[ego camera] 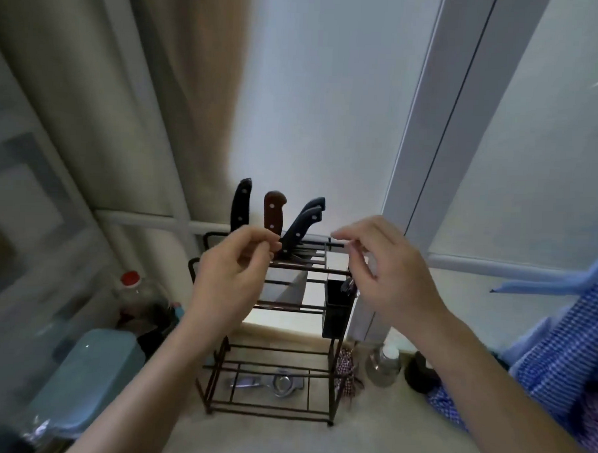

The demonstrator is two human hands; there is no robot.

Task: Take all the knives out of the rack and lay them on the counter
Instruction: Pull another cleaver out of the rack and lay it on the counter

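Note:
A dark wire rack (332, 375) stands on the beige counter (247, 436) against the window. Its top slots hold a black-handled knife (241, 203), a brown-handled knife (273, 209) and two blue-grey-handled knives (303, 223) leaning right. A wide blade (293, 287) shows through the bars. My left hand (230, 274) is raised in front of the rack, fingers curled, with thumb and forefinger tips together at the foot of the brown handle; whether they pinch it is unclear. My right hand (388, 274) hovers over the rack's right end, fingers apart and holding nothing.
A black utensil cup (336, 310) hangs on the rack's right side and a metal squeezer (277, 383) lies under the rack. A red-capped bottle (130, 280) and a light blue container (89, 378) are to the left. A glass jar (384, 365) and blue checked cloth (566, 358) are to the right.

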